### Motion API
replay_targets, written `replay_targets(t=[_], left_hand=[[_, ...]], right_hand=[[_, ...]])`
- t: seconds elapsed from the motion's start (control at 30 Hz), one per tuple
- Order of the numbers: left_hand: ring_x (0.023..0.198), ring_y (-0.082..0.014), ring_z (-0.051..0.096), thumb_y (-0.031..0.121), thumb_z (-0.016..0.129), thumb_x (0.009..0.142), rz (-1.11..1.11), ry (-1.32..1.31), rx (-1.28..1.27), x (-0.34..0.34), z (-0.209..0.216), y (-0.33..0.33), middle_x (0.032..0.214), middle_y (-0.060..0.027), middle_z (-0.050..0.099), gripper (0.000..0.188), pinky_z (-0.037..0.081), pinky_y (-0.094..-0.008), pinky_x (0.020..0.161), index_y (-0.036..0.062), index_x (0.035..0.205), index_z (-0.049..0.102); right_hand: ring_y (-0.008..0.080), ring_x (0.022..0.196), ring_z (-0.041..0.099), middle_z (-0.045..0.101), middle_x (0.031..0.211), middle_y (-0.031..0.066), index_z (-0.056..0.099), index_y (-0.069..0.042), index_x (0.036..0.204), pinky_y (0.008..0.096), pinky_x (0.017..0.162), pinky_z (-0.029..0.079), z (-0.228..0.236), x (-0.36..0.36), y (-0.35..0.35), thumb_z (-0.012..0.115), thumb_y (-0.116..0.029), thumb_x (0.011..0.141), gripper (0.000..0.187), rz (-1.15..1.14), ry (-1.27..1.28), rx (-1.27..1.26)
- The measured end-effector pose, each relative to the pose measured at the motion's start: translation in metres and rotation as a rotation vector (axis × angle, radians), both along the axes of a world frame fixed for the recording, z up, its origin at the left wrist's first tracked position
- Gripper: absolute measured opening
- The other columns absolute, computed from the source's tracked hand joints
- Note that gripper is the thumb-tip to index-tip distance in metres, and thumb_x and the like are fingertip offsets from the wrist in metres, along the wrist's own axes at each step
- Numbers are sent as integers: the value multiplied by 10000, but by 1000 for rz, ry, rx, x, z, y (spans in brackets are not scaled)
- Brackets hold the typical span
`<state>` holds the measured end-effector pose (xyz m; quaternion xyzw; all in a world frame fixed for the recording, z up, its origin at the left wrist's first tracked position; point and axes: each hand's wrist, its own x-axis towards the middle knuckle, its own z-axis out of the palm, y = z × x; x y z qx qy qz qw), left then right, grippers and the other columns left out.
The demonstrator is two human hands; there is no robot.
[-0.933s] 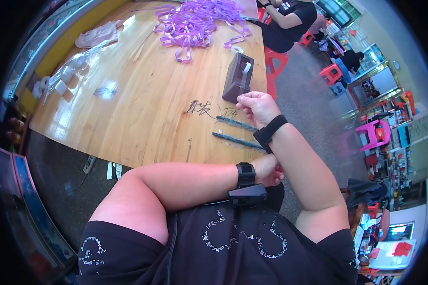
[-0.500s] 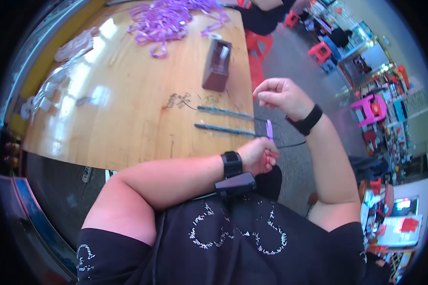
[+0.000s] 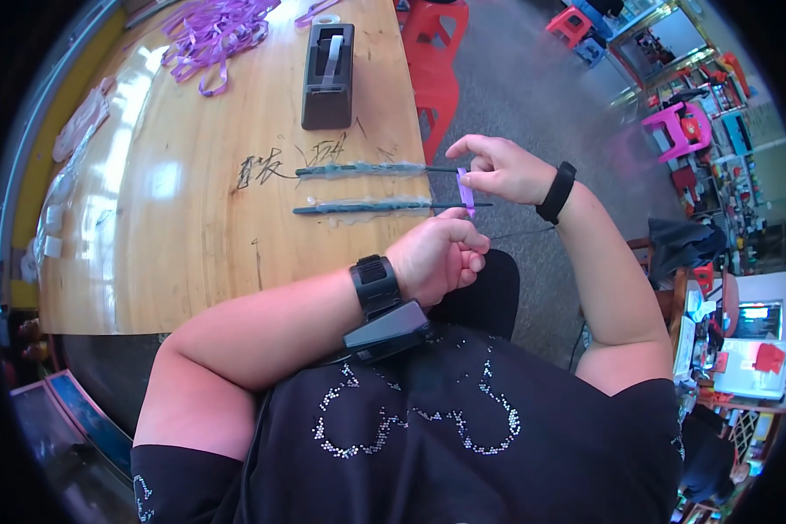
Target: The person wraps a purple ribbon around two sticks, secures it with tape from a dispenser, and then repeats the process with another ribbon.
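Note:
Two thin dark rods, an upper rod and a lower rod, lie side by side under clear tape on the table, their ends sticking out past its right edge. A purple ribbon spans those ends. My left hand is just below the lower rod, fingers curled; what they hold, if anything, is hidden. At the upper rod's end is my right hand, its index finger and thumb apart and the thumb tip by the ribbon. A black tape dispenser stands beyond the rods.
A heap of purple ribbon lies at the far side of the wooden table. Red plastic stools stand against its right edge. A pink stool is farther right on the floor. Pale cloth lies at the left.
My right hand has come closer to the rod ends and ribbon, its thumb now beside the ribbon. My left hand remains near the lower rod. The whole view has shifted.

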<state>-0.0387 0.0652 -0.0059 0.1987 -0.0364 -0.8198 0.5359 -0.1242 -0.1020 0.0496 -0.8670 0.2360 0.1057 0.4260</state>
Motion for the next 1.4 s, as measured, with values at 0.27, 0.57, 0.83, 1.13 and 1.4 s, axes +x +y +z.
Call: replay_targets(t=[0.27,0.57,0.83,1.13,1.4], left_hand=[[598,-105,522,3,516,766,17,-15,10,0,3,0,805,-45,508,542,406,-227,505,109,1228,254],[637,-150,520,-30,502,742,4,29,10,3,-1,-1,788,-59,532,663,396,-263,568,137,1309,202],[656,-140,501,-2,497,766,6,-21,31,1,2,0,786,-47,523,610,392,-262,573,131,1296,225],[666,-112,490,8,497,774,-17,-2,-14,4,2,-1,793,-12,512,470,385,-238,573,108,1210,351],[609,-101,508,6,514,760,1,-4,30,2,6,-2,799,-10,504,443,380,-225,513,116,1165,372]], right_hand=[[100,545,439,462,589,18,518,20,1085,277,511,374,-8,5,-4,605,-114,752,370,95,-39,-253],[100,555,480,515,605,32,544,30,1072,255,509,382,-10,1,-2,655,-168,749,395,-29,-43,-333],[69,534,474,550,647,-18,604,-60,847,194,490,364,-76,-70,-30,577,-184,855,127,-763,-416,422],[226,850,605,619,965,125,543,12,1081,346,768,487,-112,-36,39,399,-225,936,313,-671,-550,1250],[277,964,594,575,1073,163,485,35,1134,394,858,478,-139,-28,29,337,-257,956,373,-496,-728,1696]])
